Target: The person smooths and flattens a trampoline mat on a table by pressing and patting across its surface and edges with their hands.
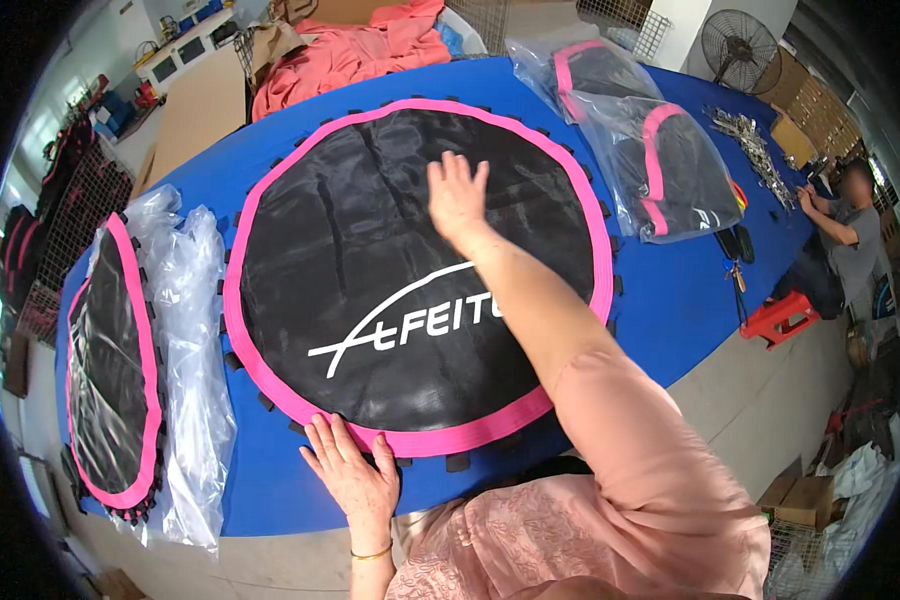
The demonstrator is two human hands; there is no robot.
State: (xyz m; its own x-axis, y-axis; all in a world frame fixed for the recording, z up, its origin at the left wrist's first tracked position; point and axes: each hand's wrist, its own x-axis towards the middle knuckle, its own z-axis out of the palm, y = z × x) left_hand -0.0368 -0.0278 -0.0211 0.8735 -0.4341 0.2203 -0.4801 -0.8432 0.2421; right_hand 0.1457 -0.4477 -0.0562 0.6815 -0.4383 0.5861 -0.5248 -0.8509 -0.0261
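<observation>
Spread out on the blue table is a round black trampoline mat (300,240) with a pink border (600,250), dark tabs around its rim and white lettering, part of which my right forearm covers. My right hand (457,203) is over the upper middle of the mat, palm down with fingers apart, and seems to rest on the fabric. At the near edge, my left hand (353,475) lies flat with spread fingers touching the pink border. Neither hand grips anything.
Clear plastic bags (195,370) and another pink-edged mat (115,380) lie at left. Bagged mats (685,160) and metal pieces (755,150) lie toward the right. A person (850,235) works beside a red stool (778,320). Coral cloth (350,60) is heaped behind the table (260,500).
</observation>
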